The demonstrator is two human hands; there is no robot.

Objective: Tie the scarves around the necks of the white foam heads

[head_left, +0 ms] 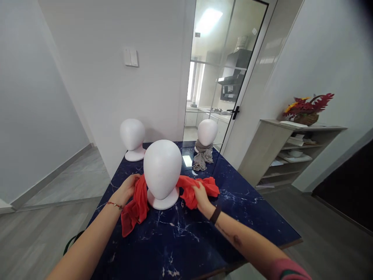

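A white foam mannequin head (162, 169) stands upright on the dark blue marbled table in front of me. Behind its neck passes a red scarf (141, 200), with one end hanging down on each side onto the tabletop. My left hand (129, 187) is closed on the scarf at the left of the head, its fingertips partly hidden by the cloth. On the other side, my right hand (201, 196) grips the scarf's right part, which lies bunched on the table. The middle of the scarf is hidden behind the neck.
Another white foam head (132, 136) stands bare at the table's back left. At the back right, a third head (207, 132) wears a grey scarf (203, 157) round its neck. A glass door (221, 66) is behind the table; a shelf unit (256, 151) stands to the right.
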